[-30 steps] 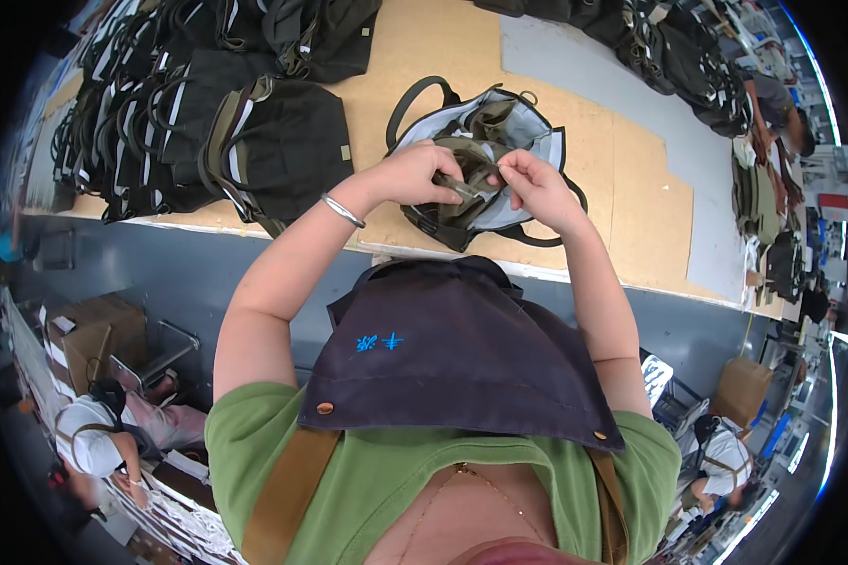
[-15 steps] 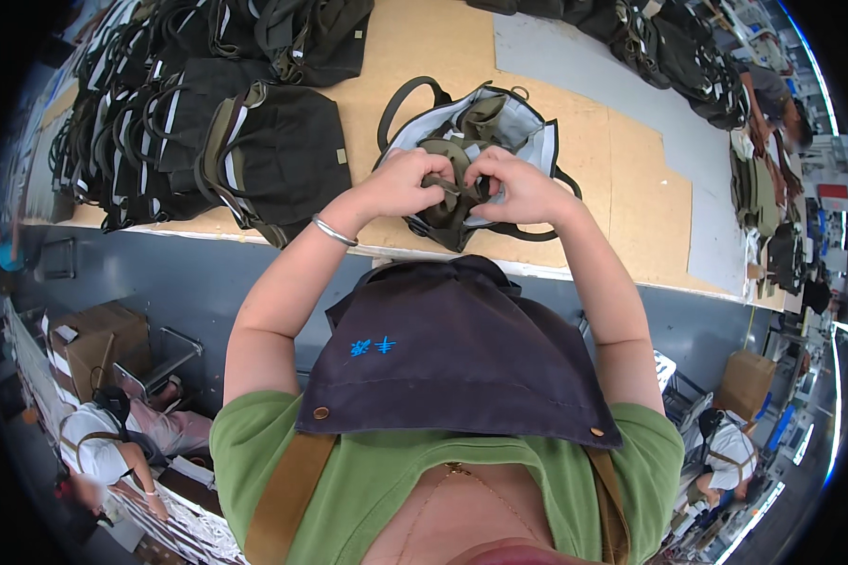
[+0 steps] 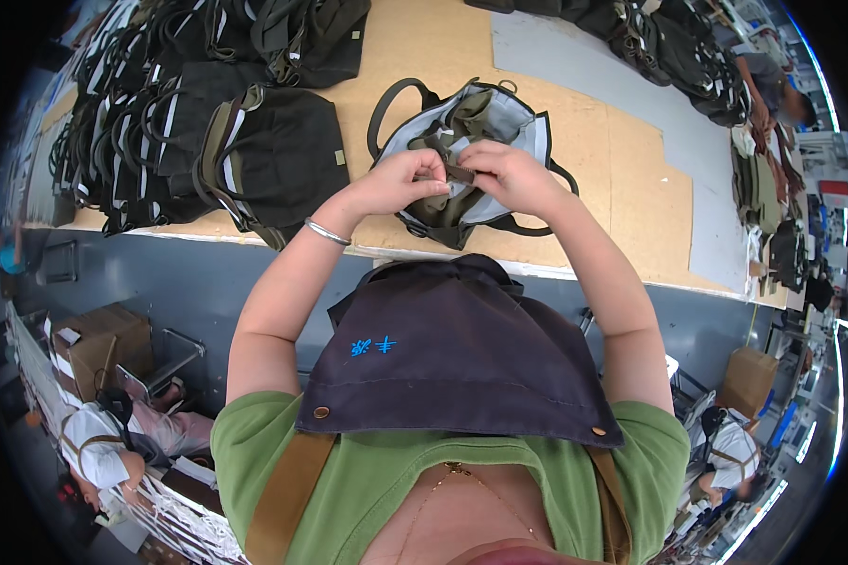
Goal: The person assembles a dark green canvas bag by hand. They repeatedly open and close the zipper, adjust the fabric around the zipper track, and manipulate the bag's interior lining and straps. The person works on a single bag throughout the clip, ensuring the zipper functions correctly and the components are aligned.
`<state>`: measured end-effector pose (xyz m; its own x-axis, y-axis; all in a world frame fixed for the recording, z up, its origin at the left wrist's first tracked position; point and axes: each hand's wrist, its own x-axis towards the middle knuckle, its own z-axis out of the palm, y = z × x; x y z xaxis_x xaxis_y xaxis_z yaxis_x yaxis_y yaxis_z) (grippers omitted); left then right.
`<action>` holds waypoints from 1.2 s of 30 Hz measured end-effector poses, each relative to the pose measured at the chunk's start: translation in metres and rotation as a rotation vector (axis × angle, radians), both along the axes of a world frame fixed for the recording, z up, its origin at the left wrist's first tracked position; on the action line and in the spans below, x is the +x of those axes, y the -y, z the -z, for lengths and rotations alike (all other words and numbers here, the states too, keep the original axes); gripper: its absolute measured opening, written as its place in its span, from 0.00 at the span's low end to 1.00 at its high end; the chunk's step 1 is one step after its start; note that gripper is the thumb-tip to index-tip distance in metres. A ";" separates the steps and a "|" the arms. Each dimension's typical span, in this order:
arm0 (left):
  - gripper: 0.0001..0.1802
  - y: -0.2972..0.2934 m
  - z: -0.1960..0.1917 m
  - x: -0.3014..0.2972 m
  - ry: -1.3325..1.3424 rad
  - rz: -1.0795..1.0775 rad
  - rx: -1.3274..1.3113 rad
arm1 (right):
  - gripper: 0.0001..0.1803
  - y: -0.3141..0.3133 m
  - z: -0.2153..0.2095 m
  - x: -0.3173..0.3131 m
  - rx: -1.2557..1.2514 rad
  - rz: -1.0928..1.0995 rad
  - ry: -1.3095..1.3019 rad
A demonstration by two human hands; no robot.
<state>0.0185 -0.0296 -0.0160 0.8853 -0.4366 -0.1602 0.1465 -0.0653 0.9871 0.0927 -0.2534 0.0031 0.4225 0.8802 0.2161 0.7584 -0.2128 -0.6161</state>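
Here, left hand [image 3: 400, 184] and right hand [image 3: 509, 176] pinch together on a strap [image 3: 459, 172] above the open bag [image 3: 462, 141]. Finished bags [image 3: 207, 141] lie stacked left of the grip; this one appears mid-assembly.

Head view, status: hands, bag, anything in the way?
Left hand and right hand both pinching a dark strap. Bag open on the table. Nothing blocking.

The left hand [image 3: 400, 184] and right hand [image 3: 509, 174] now meet at upper centre, pinching the olive strap [image 3: 459, 172] over the bag [image 3: 462, 141].
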 end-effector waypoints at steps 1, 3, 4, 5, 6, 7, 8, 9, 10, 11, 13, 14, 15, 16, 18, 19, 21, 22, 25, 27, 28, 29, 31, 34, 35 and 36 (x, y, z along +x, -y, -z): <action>0.06 -0.002 -0.002 0.000 -0.012 0.016 0.015 | 0.11 0.001 -0.003 0.000 -0.021 0.048 -0.187; 0.07 -0.003 -0.001 -0.002 0.005 0.013 0.065 | 0.08 0.003 -0.017 -0.004 -0.068 0.142 -0.560; 0.07 -0.002 0.002 -0.003 0.035 -0.006 0.101 | 0.04 0.000 -0.019 -0.007 -0.036 0.138 -0.559; 0.08 0.000 0.004 -0.003 0.065 -0.025 0.138 | 0.03 -0.001 -0.022 -0.008 -0.105 0.152 -0.595; 0.08 0.002 -0.002 -0.004 0.119 0.005 0.331 | 0.02 -0.002 -0.024 -0.010 -0.173 0.172 -0.632; 0.09 0.005 -0.014 -0.005 0.171 0.035 0.526 | 0.01 -0.003 -0.025 -0.012 -0.241 0.191 -0.668; 0.09 0.008 -0.021 -0.007 0.223 0.066 0.720 | 0.02 -0.002 -0.020 -0.013 -0.244 0.176 -0.685; 0.10 0.011 -0.019 -0.009 0.254 0.068 0.752 | 0.02 0.000 -0.014 -0.014 -0.249 0.154 -0.700; 0.10 0.015 -0.016 -0.011 0.286 0.070 0.784 | 0.04 0.003 -0.010 -0.015 -0.255 0.133 -0.715; 0.10 0.016 -0.014 -0.013 0.317 0.072 0.816 | 0.04 0.007 -0.010 -0.014 -0.238 0.171 -0.778; 0.12 0.014 -0.022 -0.015 0.321 0.096 0.862 | 0.04 0.015 -0.013 -0.013 -0.196 0.259 -0.904; 0.12 0.013 -0.028 -0.012 0.228 0.121 0.808 | 0.07 0.016 -0.013 -0.015 -0.173 0.264 -0.878; 0.12 0.012 -0.032 -0.010 0.134 0.145 0.752 | 0.08 0.017 -0.011 -0.013 -0.183 0.236 -0.825; 0.13 0.012 -0.020 -0.007 0.238 0.139 0.703 | 0.09 0.017 -0.006 -0.010 -0.193 0.209 -0.773; 0.15 0.019 -0.018 -0.008 0.368 0.136 0.729 | 0.08 0.016 -0.005 -0.010 -0.190 0.225 -0.734; 0.16 0.022 -0.016 -0.007 0.434 0.134 0.742 | 0.07 0.013 -0.009 -0.012 -0.177 0.268 -0.747; 0.18 0.027 -0.011 -0.006 0.410 0.050 0.681 | 0.06 0.012 -0.007 -0.012 -0.140 0.320 -0.762; 0.18 0.029 -0.015 -0.004 0.291 0.047 0.663 | 0.06 0.014 -0.001 -0.011 -0.117 0.328 -0.764; 0.16 0.027 -0.002 -0.006 0.257 -0.008 0.557 | 0.06 0.011 -0.011 -0.014 -0.143 0.375 -0.746; 0.15 0.022 0.005 -0.007 0.252 -0.001 0.449 | 0.06 0.011 -0.012 -0.015 -0.157 0.385 -0.735; 0.15 0.021 0.005 -0.007 0.253 -0.013 0.473 | 0.07 0.014 -0.004 -0.013 -0.146 0.377 -0.733; 0.14 0.020 0.004 -0.008 0.255 -0.026 0.497 | 0.08 0.015 0.001 -0.012 -0.136 0.368 -0.731; 0.14 0.022 -0.001 -0.009 0.248 -0.027 0.549 | 0.08 0.012 -0.002 -0.010 -0.157 0.390 -0.826; 0.13 0.029 -0.014 -0.007 0.208 0.015 0.604 | 0.08 0.007 -0.008 -0.010 -0.134 0.396 -0.856; 0.12 0.031 -0.018 -0.006 0.182 0.033 0.599 | 0.08 0.006 -0.009 -0.011 -0.118 0.394 -0.848; 0.12 0.032 -0.020 -0.006 0.157 0.050 0.594 | 0.09 0.006 -0.009 -0.011 -0.123 0.380 -0.835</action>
